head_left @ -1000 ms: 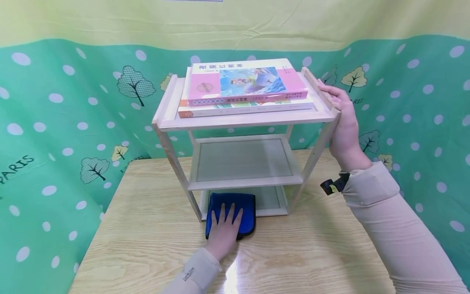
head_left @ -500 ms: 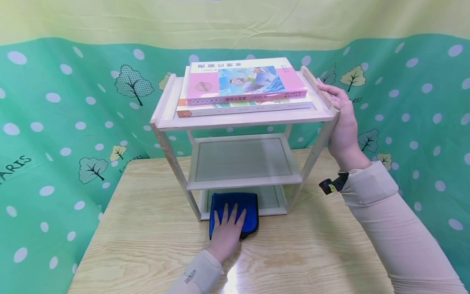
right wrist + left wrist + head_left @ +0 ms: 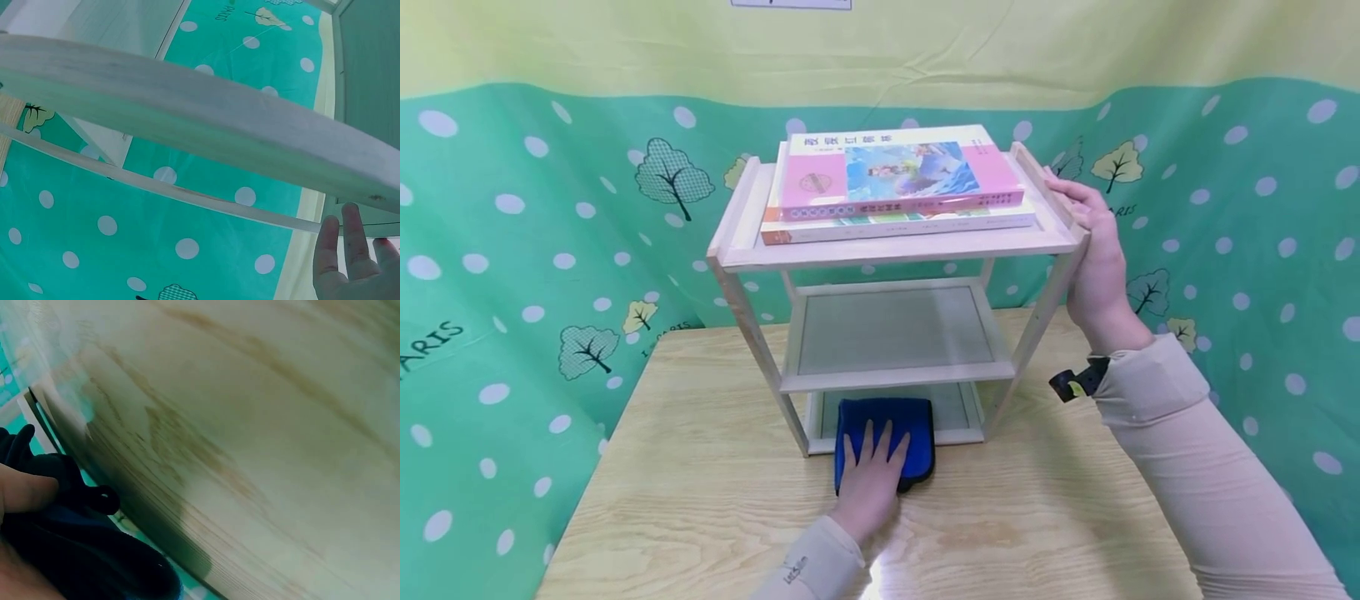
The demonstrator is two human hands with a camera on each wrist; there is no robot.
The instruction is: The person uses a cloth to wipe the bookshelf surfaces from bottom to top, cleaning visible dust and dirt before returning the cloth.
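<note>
A white wooden three-tier rack (image 3: 898,377) stands on the table. A folded blue cloth with black edging (image 3: 917,433) lies partly on the rack's bottom shelf (image 3: 958,408), its near end over the table. My left hand (image 3: 868,487) rests palm down on this cloth, fingers straight and spread. The left wrist view shows its thumb (image 3: 28,490) against dark folds of the cloth. At the rack's right top side rail (image 3: 1048,187), my right hand (image 3: 1097,258) rests against the outside. Its fingers (image 3: 354,240) reach up along that rail, fairly straight, in the right wrist view.
Two books lie stacked on the top shelf, the upper book (image 3: 910,171) pink and white, the lower book (image 3: 895,227) with a pale spine. Behind hangs a green dotted curtain (image 3: 512,275). The light wooden table (image 3: 685,500) runs out in front and to both sides.
My left hand and the blue cloth have slid a little to the right along the bottom shelf's front. My right hand stays on the rail; the view has shifted slightly.
</note>
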